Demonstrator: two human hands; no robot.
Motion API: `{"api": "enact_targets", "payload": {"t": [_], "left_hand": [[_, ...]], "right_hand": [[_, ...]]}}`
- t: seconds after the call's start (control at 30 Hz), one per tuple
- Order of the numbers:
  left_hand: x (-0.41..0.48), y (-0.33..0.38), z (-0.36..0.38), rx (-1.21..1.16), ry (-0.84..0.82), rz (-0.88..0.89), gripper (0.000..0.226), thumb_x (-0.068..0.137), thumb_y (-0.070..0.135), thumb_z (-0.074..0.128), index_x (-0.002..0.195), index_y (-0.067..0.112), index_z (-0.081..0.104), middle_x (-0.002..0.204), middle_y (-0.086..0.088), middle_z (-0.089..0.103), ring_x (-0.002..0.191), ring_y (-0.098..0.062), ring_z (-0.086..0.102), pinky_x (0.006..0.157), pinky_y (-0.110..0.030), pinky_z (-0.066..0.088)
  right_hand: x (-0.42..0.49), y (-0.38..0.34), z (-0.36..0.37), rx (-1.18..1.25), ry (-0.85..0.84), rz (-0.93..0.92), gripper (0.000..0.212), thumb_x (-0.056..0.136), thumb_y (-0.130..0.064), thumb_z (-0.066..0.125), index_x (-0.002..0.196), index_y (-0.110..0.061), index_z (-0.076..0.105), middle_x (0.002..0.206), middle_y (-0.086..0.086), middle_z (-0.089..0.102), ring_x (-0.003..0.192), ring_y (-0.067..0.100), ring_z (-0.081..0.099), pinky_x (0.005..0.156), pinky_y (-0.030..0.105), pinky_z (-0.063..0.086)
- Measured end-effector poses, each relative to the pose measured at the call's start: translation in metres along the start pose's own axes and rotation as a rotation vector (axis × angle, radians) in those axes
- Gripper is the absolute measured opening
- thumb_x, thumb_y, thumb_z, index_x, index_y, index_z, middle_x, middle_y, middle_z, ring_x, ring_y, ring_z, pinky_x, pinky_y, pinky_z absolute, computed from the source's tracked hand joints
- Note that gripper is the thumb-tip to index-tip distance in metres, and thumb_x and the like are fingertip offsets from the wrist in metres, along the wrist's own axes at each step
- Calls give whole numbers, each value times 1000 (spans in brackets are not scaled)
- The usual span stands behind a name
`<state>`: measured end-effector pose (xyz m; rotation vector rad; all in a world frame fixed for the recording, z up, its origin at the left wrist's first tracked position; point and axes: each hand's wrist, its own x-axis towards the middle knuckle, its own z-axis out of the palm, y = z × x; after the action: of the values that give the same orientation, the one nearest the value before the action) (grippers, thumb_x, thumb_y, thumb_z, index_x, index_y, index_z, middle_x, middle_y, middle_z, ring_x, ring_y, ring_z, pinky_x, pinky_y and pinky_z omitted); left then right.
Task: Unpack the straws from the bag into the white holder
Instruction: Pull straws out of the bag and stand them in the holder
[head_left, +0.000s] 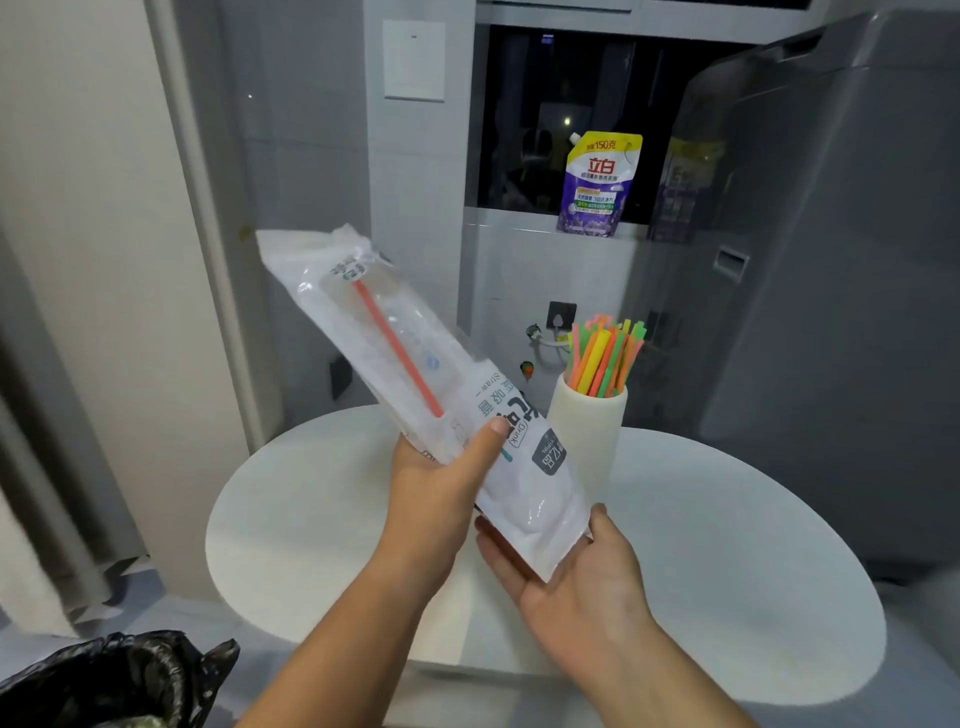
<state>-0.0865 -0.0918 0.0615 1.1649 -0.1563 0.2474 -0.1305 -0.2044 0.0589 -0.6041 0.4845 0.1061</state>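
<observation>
A long white and clear plastic straw bag (415, 384) is held slanted above the table, its open end up and to the left. One red straw (397, 348) shows through its clear part. My left hand (441, 483) grips the bag around its middle. My right hand (576, 566) cups the bag's lower printed end from below, thumb on its edge. Behind the bag stands the white holder (587, 431), filled with several green, orange and yellow straws (605, 358).
The round white table (727, 571) lies under both hands. A bin lined with a black bag (114, 680) sits at the lower left. A purple detergent pouch (597, 184) stands on the window ledge, and a grey appliance (831, 260) stands at the right.
</observation>
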Motion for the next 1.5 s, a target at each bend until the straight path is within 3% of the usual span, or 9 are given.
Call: {"api": "enact_targets", "payload": {"t": [0.23, 0.33, 0.47, 0.57, 0.7, 0.8, 1.07, 1.27, 1.5], "left_hand": [[-2, 4, 4, 174, -122, 56, 33, 92, 6, 73, 124, 2, 68, 112, -7, 80, 103, -22, 77, 84, -33, 62], [-2, 4, 5, 175, -104, 44, 42, 89, 10, 78, 128, 3, 65, 114, -7, 79, 104, -23, 76, 86, -37, 63], [3, 7, 0, 103, 64, 63, 37, 92, 8, 74, 127, 3, 66, 112, -10, 79, 103, -26, 76, 86, -38, 63], [14, 9, -11, -130, 236, -2, 41, 94, 10, 72, 134, 9, 63, 120, -10, 76, 109, -29, 74, 91, -45, 60], [17, 6, -23, -290, 353, -155, 39, 96, 19, 71, 133, 14, 64, 122, -7, 76, 105, -26, 75, 77, -37, 59], [15, 1, -22, -373, 374, -286, 26, 97, 20, 69, 122, 16, 68, 119, -6, 77, 92, -19, 76, 77, -35, 58], [15, -2, -19, -536, 422, -471, 29, 99, 17, 66, 127, 11, 66, 113, -6, 78, 95, -20, 76, 71, -35, 61], [16, -3, -22, -588, 467, -480, 29, 98, 16, 67, 127, 11, 65, 114, -7, 78, 98, -22, 76, 73, -36, 62], [16, -10, -21, -569, 482, -471, 36, 97, 15, 68, 133, 12, 63, 118, -6, 76, 105, -23, 75, 80, -37, 61]], "right_hand": [[6, 1, -10, 18, -17, 32, 58, 107, -46, 27, 123, -9, 68, 114, 19, 75, 112, 38, 67, 102, 52, 48], [11, 1, -13, -38, -17, 28, 49, 107, -39, 32, 121, -9, 69, 112, 17, 76, 108, 37, 69, 91, 50, 54], [16, -3, -20, -213, 32, 54, 41, 104, -37, 46, 97, -3, 67, 71, 14, 74, 71, 31, 63, 65, 37, 52], [15, -14, -23, -273, -8, 46, 30, 97, -26, 61, 78, -4, 66, 64, 11, 65, 53, 18, 57, 48, 27, 49], [10, -32, -17, -125, -116, -53, 5, 89, -3, 66, 84, -3, 66, 65, 7, 64, 55, 12, 62, 48, 21, 54], [7, -39, -13, -117, -166, -141, 6, 89, -1, 64, 86, -5, 67, 64, 5, 64, 56, 11, 62, 51, 21, 55], [6, -66, -7, -361, -96, -551, 13, 94, -15, 65, 88, -5, 69, 78, 6, 71, 70, 15, 69, 66, 27, 60], [-7, -125, 2, -437, -10, -980, 19, 97, -17, 65, 79, -9, 63, 62, 0, 67, 57, 12, 66, 59, 25, 58], [-44, -173, 25, -618, 5, -1407, 18, 94, -21, 67, 77, -21, 63, 66, -4, 68, 62, 17, 70, 63, 28, 59]]}}
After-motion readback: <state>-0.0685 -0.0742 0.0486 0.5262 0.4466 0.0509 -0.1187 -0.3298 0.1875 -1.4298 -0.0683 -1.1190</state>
